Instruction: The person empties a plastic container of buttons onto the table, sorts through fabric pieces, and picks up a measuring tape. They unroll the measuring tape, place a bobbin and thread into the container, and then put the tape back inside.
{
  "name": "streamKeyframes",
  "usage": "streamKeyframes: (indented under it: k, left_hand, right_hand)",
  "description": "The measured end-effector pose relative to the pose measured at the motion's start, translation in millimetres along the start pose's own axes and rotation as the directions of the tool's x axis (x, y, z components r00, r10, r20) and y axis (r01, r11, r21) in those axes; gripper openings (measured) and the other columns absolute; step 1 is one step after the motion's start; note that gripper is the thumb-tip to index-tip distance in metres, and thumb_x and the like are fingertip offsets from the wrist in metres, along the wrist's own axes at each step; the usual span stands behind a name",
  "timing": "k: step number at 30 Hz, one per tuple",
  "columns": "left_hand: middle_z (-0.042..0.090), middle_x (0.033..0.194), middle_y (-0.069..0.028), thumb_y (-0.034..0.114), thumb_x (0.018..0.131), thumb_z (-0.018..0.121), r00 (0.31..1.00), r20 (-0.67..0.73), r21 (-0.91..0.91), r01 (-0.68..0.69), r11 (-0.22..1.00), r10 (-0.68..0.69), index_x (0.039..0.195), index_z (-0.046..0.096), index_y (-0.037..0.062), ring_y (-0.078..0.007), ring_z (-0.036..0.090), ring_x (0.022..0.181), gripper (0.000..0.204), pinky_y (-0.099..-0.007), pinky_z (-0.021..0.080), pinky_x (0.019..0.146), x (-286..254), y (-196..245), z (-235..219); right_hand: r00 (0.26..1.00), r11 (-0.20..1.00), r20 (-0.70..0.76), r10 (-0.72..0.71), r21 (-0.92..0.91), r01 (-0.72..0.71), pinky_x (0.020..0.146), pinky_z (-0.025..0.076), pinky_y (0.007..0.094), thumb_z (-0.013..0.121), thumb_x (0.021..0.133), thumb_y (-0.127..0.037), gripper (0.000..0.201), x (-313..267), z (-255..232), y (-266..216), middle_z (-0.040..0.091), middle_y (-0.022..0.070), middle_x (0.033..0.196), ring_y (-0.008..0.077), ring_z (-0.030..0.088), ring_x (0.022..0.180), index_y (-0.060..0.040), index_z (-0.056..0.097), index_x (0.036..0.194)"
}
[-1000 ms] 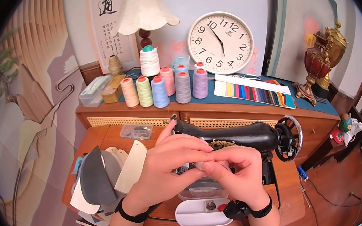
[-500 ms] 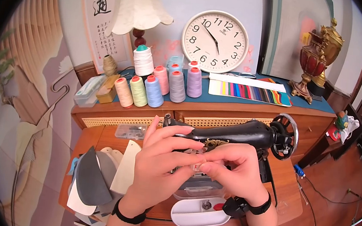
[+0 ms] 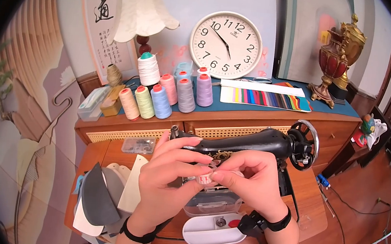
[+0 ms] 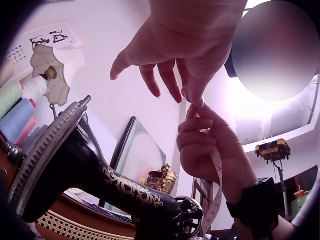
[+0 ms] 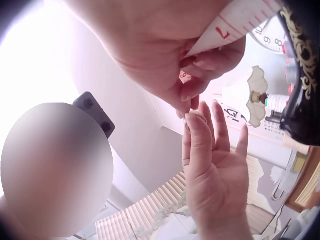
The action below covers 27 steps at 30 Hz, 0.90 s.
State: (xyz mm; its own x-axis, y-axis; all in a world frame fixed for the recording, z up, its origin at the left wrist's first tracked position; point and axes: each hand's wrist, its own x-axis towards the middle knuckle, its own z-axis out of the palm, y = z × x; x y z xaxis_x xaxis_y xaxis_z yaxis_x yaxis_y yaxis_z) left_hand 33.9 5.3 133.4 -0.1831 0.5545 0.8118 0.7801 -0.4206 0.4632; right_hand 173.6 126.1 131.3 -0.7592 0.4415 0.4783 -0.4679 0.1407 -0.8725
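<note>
A white measuring tape with red marks (image 3: 205, 178) is between the two hands in front of the sewing machine (image 3: 250, 143). My left hand (image 3: 165, 178) pinches at its end with thumb and index finger, the other fingers spread. My right hand (image 3: 256, 181) grips the tape with curled fingers, its fingertips meeting the left ones. In the left wrist view the tape (image 4: 216, 200) hangs down from the right hand (image 4: 205, 145). The right wrist view shows a red 7 on the tape (image 5: 235, 22) coming out of the right fist.
Grey and white fabric pieces (image 3: 97, 197) lie at the left, near a clear small box (image 3: 138, 145). A white tray (image 3: 207, 232) and a transparent case (image 3: 215, 202) sit below the hands. Thread spools (image 3: 161, 102) stand on the shelf behind.
The hands have drawn slightly apart, and more of the tape's marked face shows between them. The left fingers are more spread. The head view has shifted a little.
</note>
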Motion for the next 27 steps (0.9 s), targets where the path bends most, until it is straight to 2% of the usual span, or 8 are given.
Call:
streamKeyframes:
  k: [6,11,16,18,22,24,25,27]
  left_hand:
    - [0.071,0.087,-0.0026,0.008,0.064,0.083,0.999,-0.042,0.113,0.018,0.993,-0.014,0.076,0.069,0.0118,-0.0285,0.061,0.107,0.018,-0.0549,0.025,0.108,1,6,-1]
    - [0.071,0.088,-0.0017,0.010,0.064,0.083,0.999,-0.046,0.172,0.005,0.985,0.003,0.077,0.070,0.0129,-0.0287,0.061,0.107,0.019,-0.0548,0.025,0.108,0,8,-2]
    - [0.071,0.096,-0.0002,0.007,0.066,0.081,1.000,-0.004,-0.063,0.003,0.998,-0.003,0.081,0.072,0.0146,-0.0283,0.060,0.110,0.019,-0.0550,0.025,0.107,-2,2,-1]
    - [0.071,0.098,-0.0018,0.007,0.066,0.081,1.000,0.011,-0.135,0.006,0.991,-0.005,0.082,0.072,0.0142,-0.0290,0.059,0.111,0.019,-0.0545,0.026,0.107,-3,1,0]
    - [0.069,0.104,-0.0058,0.006,0.067,0.081,0.996,0.046,-0.378,0.085,0.922,-0.073,0.085,0.071,0.0133,-0.0309,0.057,0.114,0.022,-0.0545,0.028,0.106,-6,3,8]
    - [0.069,0.106,-0.0062,0.007,0.067,0.081,0.998,0.041,-0.338,0.065,0.939,-0.054,0.086,0.071,0.0132,-0.0312,0.057,0.115,0.023,-0.0545,0.028,0.106,-6,0,7]
    - [0.068,0.108,-0.0065,0.007,0.067,0.081,0.998,0.044,-0.298,0.049,0.953,-0.038,0.088,0.072,0.0130,-0.0316,0.056,0.116,0.024,-0.0545,0.029,0.106,-6,0,6]
    - [0.068,0.108,-0.0061,0.008,0.067,0.081,0.998,0.060,-0.211,0.027,0.977,-0.015,0.089,0.072,0.0129,-0.0311,0.056,0.116,0.025,-0.0544,0.028,0.106,-2,-1,1]
  right_hand:
    - [1.000,0.998,-0.012,0.010,-0.066,-0.011,0.056,0.042,0.0176,0.072,0.083,-0.005,0.009,-1,1,-5,0.066,0.0009,0.074,0.0006,0.053,0.066,0.0009,0.067,0.079]
    - [0.998,0.999,0.043,0.035,0.007,-0.035,0.057,0.043,0.0177,0.069,0.085,-0.006,0.008,0,-2,-4,0.065,0.0009,0.077,0.0008,0.053,0.067,0.0015,0.066,0.084]
    - [0.977,0.957,0.171,0.126,0.239,-0.166,0.064,0.048,0.0193,0.065,0.089,-0.005,0.007,4,-2,5,0.067,0.0038,0.085,0.0036,0.059,0.074,0.0019,0.064,0.091]
    - [0.940,0.886,0.279,0.196,0.360,-0.292,0.067,0.050,0.0212,0.063,0.090,-0.004,0.010,5,-1,3,0.068,0.0058,0.092,0.0055,0.061,0.079,0.0025,0.064,0.097]
    - [0.911,0.831,0.364,0.194,0.433,-0.350,0.071,0.051,0.0224,0.062,0.090,-0.003,0.015,5,-4,4,0.068,0.0074,0.095,0.0077,0.063,0.083,0.0032,0.064,0.103]
    - [0.857,0.866,0.487,0.168,0.343,-0.364,0.069,0.051,0.0213,0.063,0.089,-0.003,0.020,6,-13,5,0.068,0.0076,0.095,0.0074,0.063,0.081,0.0027,0.064,0.108]
    - [0.857,0.867,0.487,0.169,0.341,-0.365,0.069,0.051,0.0213,0.063,0.089,-0.003,0.020,5,-12,2,0.068,0.0076,0.095,0.0074,0.063,0.081,0.0027,0.064,0.108]
    - [0.928,0.929,0.314,0.199,0.242,-0.281,0.065,0.049,0.0198,0.064,0.089,-0.004,0.019,1,-7,-7,0.068,0.0067,0.094,0.0056,0.060,0.075,0.0016,0.065,0.107]
